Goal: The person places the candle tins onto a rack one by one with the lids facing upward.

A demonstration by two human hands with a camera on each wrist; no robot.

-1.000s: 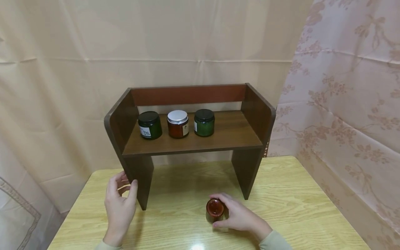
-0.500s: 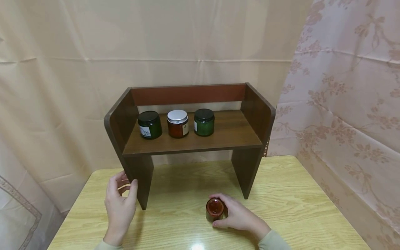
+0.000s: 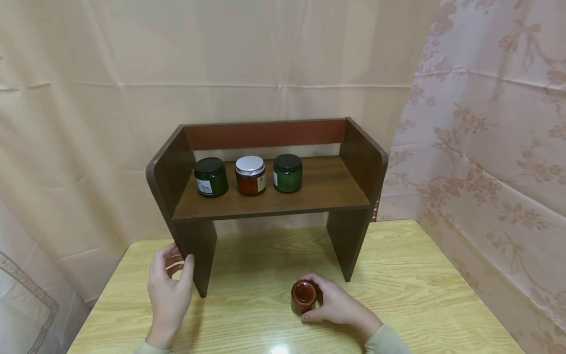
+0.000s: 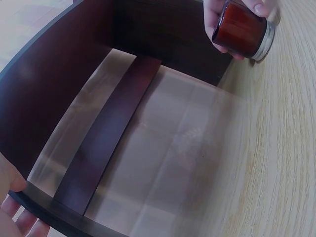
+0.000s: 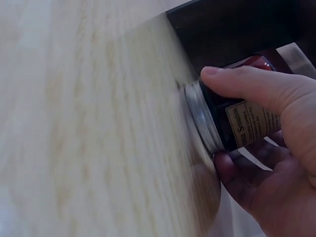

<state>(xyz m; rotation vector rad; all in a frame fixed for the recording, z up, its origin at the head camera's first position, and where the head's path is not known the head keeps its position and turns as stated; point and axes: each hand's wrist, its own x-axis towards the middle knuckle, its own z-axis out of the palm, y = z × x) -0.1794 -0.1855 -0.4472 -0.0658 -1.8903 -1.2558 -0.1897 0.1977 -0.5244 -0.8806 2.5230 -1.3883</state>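
- We see the right hand (image 3: 338, 306) wrapped around a small amber jar (image 3: 303, 296) standing upside down on the tabletop (image 3: 420, 295), its silver lid (image 5: 200, 121) down against the wood and its glass base facing up.
- In the right wrist view, the thumb lies across the jar's side above the paper label (image 5: 252, 123) and the other fingers curl beneath it, so we read this as a firm grip with the jar still on the wood.
- The left hand (image 3: 169, 295) holds nothing; its fingers are loosely curved, thumb against the front edge of the left leg (image 3: 196, 258) of the dark wooden shelf (image 3: 274, 196).
- On the shelf board stand three jars in a row: a dark green one (image 3: 211, 177), a red one with a silver lid (image 3: 250, 175) and a lighter green one (image 3: 288, 173); the board to their right is bare.
- We judge the step in hand to be the pick-up of the amber jar, just in front of the shelf's opening.
- A lift to the board would call for turning the jar lid-up, clearing the board's front edge, and setting it beside the lighter green jar without knocking the row.
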